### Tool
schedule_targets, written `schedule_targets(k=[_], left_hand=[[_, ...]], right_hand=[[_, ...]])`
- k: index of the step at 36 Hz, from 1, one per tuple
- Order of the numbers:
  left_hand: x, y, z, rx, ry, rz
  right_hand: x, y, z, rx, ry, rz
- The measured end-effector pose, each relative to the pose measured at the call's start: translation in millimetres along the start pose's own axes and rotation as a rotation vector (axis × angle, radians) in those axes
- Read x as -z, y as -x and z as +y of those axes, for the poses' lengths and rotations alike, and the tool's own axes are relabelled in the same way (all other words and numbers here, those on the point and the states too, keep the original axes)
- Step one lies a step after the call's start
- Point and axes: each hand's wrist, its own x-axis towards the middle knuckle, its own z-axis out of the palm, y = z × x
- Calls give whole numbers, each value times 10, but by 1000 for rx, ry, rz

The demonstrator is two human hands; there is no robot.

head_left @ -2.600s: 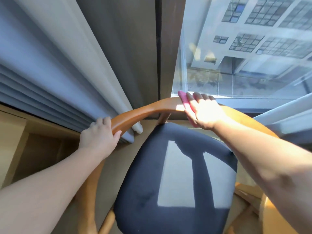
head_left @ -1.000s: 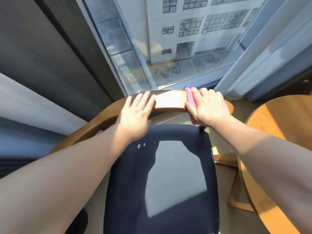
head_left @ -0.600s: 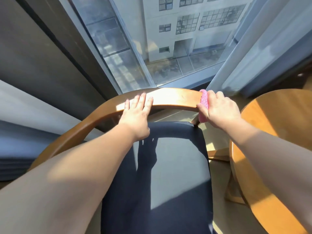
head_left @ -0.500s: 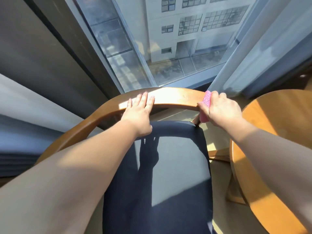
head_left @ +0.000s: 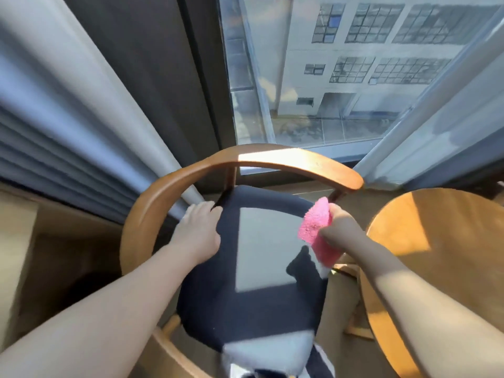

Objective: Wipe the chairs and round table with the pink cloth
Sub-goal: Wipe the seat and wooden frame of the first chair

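A wooden chair with a curved backrest rail (head_left: 272,159) and a dark blue seat cushion (head_left: 253,268) stands below me. My right hand (head_left: 341,227) is shut on the pink cloth (head_left: 316,230), held over the seat's right edge, below the rail's right end. At the back left edge of the cushion my left hand (head_left: 199,233) rests, fingers curled at the rim beside a rail post. The round wooden table (head_left: 441,255) stands at the right, partly behind my right forearm.
A large window (head_left: 341,72) with a dark frame rises right behind the chair. Grey-blue curtains (head_left: 54,105) hang at the left, pale ones at the right. A wooden unit (head_left: 13,255) stands at the far left. Tan floor shows between chair and table.
Both hands have come off the backrest rail. The right hand with the cloth dropped to the seat's right edge; the left hand moved down to the cushion's back left edge.
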Motion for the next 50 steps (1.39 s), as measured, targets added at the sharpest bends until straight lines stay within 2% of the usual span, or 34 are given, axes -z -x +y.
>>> schedule_targets(k=[4,14,17,22,26,33,37,41,44,47,50], left_hand=[[-33,592,-154,107,-6,5],[-430,1905,-31,625,120,129],[-581,2134,129,779,203,182],[-901,2360,396,986,288,206],[-1167,2376,489,1025,280,163],[-1656,2199,408,1042,213,227],[-1858,2256,398,1118,232,379],[-1915,2290,368,1127,239,407],[-1900,2269,361,1065,239,415],[-1896,2272,350,1023,235,417],[-1879,2272,348,999,207,412]], right_hand=[[-15,316,-235,231,55,13],[-368,418,-648,480,106,-15],[-476,522,-627,561,35,-67],[-686,814,-539,592,-138,-307],[-1050,857,-498,553,-224,-420],[-1831,925,-696,597,-469,-525],[-2266,969,-911,626,-533,-496],[-2693,994,-1138,599,-640,-462],[-2981,1064,-1278,646,-608,-489],[-3218,1153,-1285,710,-480,-619],[-3307,1191,-1280,718,-499,-697]])
